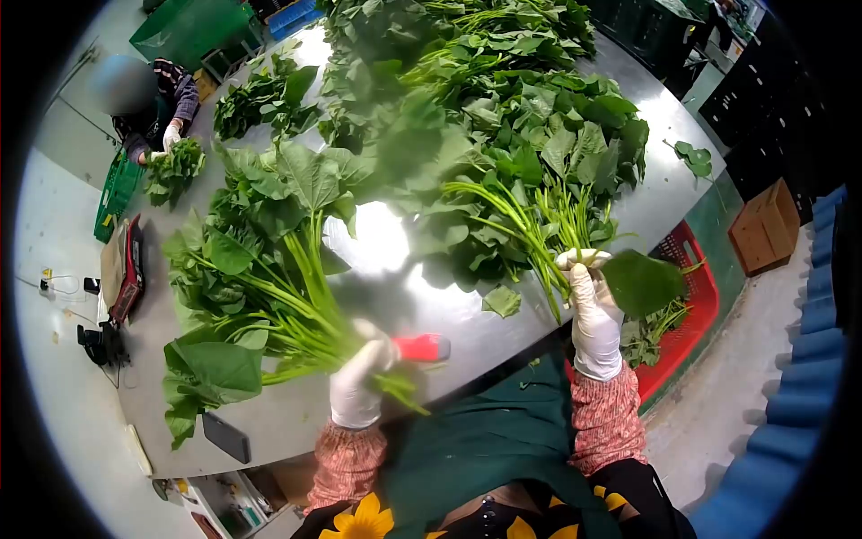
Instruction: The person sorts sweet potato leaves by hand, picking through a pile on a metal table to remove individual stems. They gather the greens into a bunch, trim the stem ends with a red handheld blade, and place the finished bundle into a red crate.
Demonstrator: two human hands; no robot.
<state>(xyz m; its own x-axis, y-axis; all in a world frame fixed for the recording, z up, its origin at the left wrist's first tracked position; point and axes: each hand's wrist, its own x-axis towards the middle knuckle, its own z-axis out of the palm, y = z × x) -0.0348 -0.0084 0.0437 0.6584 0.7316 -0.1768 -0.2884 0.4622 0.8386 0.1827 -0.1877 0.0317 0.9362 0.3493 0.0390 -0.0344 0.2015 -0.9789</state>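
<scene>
My left hand [357, 382], in a white glove, is closed round the stems of a thick bunch of leafy greens [301, 296]. The leaves of that bunch spread toward the far left, and cut stem ends poke out past the fingers. A red object with a greyish end [422, 348] shows right beside this hand, blurred. On the right, my gloved right hand [594, 314] pinches long green stems [548, 225] at the near edge of a big leafy pile [530, 117]. One broad leaf [642, 283] hangs beside its fingers.
The metal table [467, 328] carries more greens at the back. Below its right side stands a red crate [705, 287]; a cardboard box [763, 226] is farther right. A dark phone-like slab [226, 437] and a red scale [127, 269] lie left. Another person [171, 99] handles greens at far left.
</scene>
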